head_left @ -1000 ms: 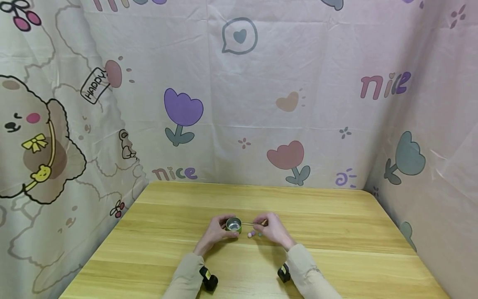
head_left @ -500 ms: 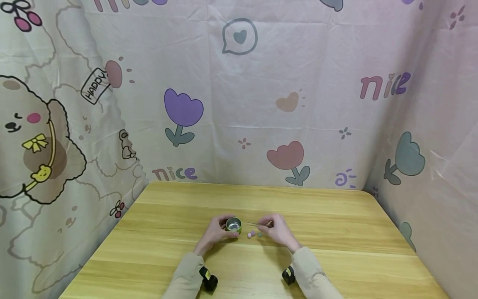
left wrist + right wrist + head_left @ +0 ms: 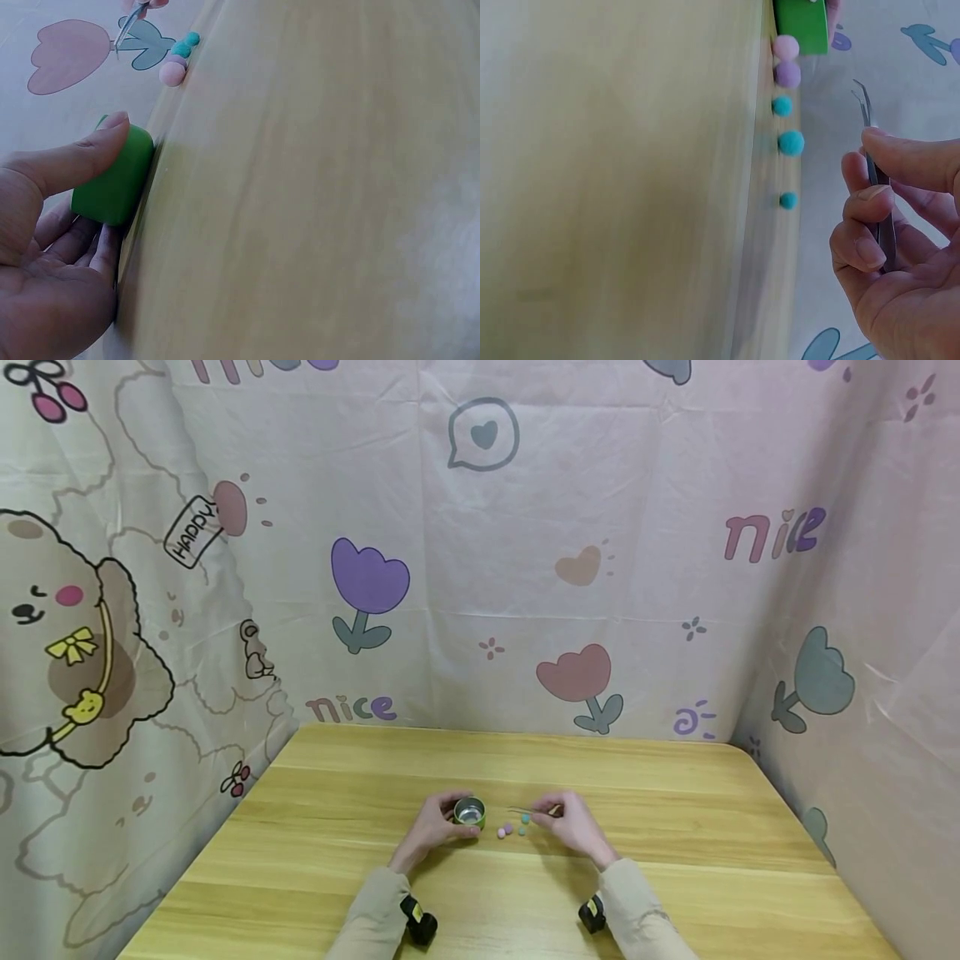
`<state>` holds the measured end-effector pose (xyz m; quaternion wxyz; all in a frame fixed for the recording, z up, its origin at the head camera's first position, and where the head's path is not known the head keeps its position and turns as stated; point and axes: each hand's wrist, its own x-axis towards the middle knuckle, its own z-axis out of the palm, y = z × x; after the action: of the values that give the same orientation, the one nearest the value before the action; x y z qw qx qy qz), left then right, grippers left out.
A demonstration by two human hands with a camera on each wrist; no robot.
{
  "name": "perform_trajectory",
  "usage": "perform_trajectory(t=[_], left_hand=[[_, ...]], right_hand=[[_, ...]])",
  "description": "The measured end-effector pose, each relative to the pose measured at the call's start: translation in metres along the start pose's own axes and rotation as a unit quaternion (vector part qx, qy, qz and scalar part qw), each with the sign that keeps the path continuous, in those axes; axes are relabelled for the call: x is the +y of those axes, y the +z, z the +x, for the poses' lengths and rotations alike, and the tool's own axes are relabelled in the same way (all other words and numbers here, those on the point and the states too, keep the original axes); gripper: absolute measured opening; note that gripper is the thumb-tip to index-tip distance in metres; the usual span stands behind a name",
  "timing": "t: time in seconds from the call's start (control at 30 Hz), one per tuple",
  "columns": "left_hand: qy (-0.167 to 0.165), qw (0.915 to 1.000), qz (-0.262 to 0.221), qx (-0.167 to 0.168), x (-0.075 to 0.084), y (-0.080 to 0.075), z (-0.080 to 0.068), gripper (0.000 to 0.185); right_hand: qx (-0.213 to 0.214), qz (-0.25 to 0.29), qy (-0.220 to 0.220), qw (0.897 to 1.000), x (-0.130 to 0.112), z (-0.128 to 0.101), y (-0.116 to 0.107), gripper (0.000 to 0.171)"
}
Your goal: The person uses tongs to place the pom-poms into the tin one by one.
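My left hand [image 3: 435, 822] grips a small round tin [image 3: 120, 180], green outside and silvery within, its open top upward. The thumb lies across one side, with fingers round the other. My right hand [image 3: 567, 822] holds thin metal tweezers [image 3: 881, 202] with bent tips. Those tips stand slightly apart with nothing between them, pointing toward the tin from its right. Below the tweezers, small pom-poms lie on the table: a pink one [image 3: 786, 47], a purple one [image 3: 787, 74] touching it, and three teal ones, the largest teal pom-pom [image 3: 790, 142] in their middle.
The wooden table [image 3: 360, 777] reaches back to a patterned cloth [image 3: 480, 527], which also hangs at both sides. A black wrist camera [image 3: 420, 924] is strapped by the left sleeve, another black camera [image 3: 592, 914] by the right.
My right hand has drawn the tweezers rightward, from the tin's rim to a gap away from it. A teal pom-pom has come into view beside the fingers. The left hand and tin stay put.
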<state>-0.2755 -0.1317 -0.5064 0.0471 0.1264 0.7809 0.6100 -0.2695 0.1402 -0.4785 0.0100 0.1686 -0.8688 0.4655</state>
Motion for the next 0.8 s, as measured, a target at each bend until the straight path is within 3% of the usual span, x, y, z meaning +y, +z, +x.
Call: perform_trajectory(t=[0.8], left_hand=[[0.005,1.0000,0.006,-0.003,0.001,0.000,-0.002,0.066]], right_hand=[[0.044,-0.020,0.040,0.998,0.015,-0.004,-0.029,0.009]])
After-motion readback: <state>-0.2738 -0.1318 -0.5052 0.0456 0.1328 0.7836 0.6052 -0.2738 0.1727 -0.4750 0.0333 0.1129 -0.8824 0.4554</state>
